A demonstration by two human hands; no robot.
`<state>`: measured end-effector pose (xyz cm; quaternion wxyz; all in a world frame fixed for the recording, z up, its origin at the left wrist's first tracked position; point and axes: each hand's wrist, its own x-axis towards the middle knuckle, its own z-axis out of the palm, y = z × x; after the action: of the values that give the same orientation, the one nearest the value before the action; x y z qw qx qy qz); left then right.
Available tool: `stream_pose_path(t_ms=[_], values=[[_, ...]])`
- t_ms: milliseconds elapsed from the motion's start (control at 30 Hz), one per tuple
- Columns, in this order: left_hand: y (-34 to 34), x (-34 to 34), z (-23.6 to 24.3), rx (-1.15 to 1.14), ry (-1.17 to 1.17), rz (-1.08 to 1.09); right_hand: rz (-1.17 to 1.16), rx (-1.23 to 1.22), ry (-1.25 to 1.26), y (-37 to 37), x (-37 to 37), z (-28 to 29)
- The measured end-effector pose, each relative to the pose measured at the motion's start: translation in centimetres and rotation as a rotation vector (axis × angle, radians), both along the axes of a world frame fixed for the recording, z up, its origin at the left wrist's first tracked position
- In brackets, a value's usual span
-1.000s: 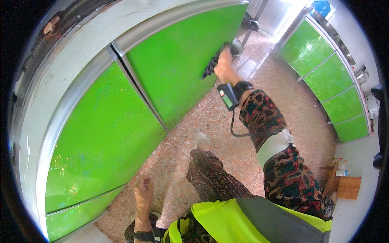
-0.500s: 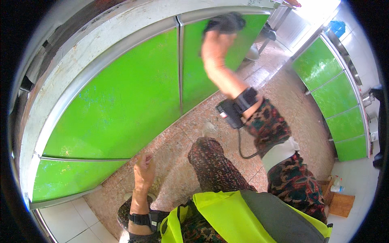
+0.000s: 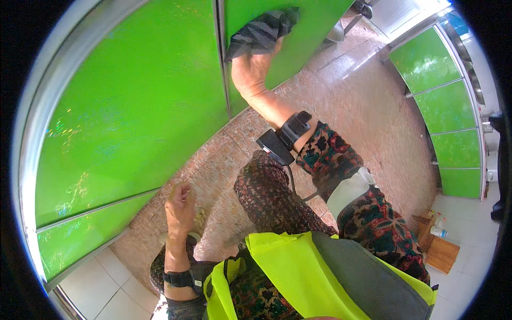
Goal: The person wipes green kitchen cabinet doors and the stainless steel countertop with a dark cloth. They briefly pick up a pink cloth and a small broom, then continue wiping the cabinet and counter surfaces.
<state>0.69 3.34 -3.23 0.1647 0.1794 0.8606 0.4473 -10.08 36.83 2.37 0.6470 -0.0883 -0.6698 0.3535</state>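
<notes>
Nearest my view, past the bright yellow-and-grey vest (image 3: 293,272), I see the bare left hand (image 3: 180,209) over the speckled pinkish stone floor (image 3: 384,122), its grip loosely curled, though I cannot tell whether it is fully closed. Farther out, I have the grip of the bare right hand (image 3: 252,73) clamped on a crumpled black cloth (image 3: 262,33), against a glossy green cabinet panel (image 3: 320,21) beside its vertical metal-edged seam (image 3: 219,40); well apart stand smaller green cabinet doors (image 3: 447,106).
</notes>
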Motion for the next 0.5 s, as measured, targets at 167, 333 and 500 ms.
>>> stream_pose_path(t_ms=[167, 333, 500], values=[[0.8, -0.3, -0.8, -0.082, -0.060, -0.003, -0.059, 0.230, -0.044, 2.9, -0.3, -3.5], [2.0, -2.2, -3.2, -0.088, -0.084, -0.044, 0.003, -0.245, -0.118, 6.9, -1.3, -8.5], [2.9, -2.5, -4.2, -0.159, -0.217, -0.010, -0.136, -0.331, -0.157, 13.3, -2.0, -13.9]])
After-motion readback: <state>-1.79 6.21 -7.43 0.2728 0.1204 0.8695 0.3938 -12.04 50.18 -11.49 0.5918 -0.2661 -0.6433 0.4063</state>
